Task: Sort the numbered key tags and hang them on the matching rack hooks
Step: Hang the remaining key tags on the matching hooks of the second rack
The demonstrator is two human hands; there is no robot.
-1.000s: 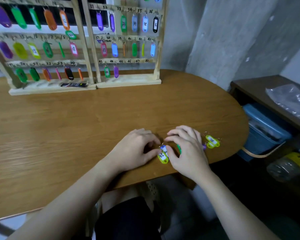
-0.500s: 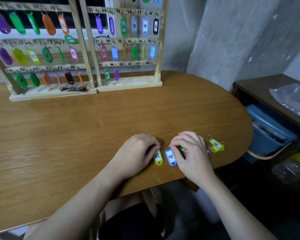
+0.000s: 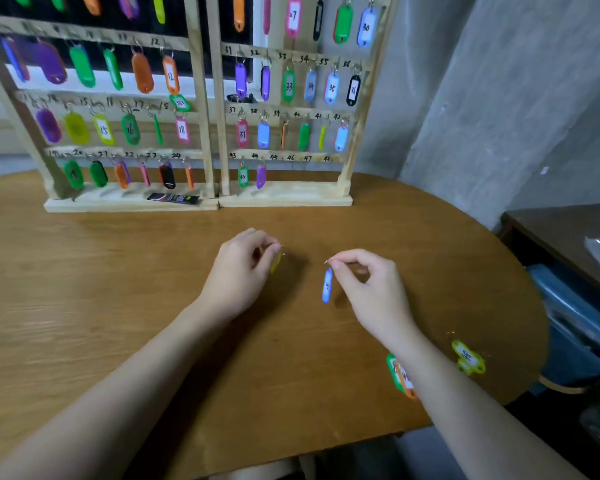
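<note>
My left hand [image 3: 239, 271] pinches a yellow key tag [image 3: 276, 262], mostly hidden behind the fingers, above the wooden table [image 3: 118, 289]. My right hand [image 3: 368, 289] pinches the ring of a blue key tag [image 3: 327, 285], which hangs down on edge. A green and an orange tag [image 3: 400, 374] lie by my right forearm, and two yellow tags [image 3: 467, 357] lie near the table's right edge. Two wooden racks [image 3: 207, 133] with numbered hooks stand at the back, holding many coloured tags. On the bottom row of the right rack [image 3: 347, 168], hooks 45 to 48 are bare.
A black packet [image 3: 173, 198] lies on the left rack's base. A blue bin [image 3: 579, 327] and a dark side table [image 3: 561, 237] stand to the right of the table. Grey concrete wall rises behind.
Both hands have lifted off the table's front edge and moved toward the racks, the left with the yellow tag, the right with the blue one. The view has tilted up and closer.
</note>
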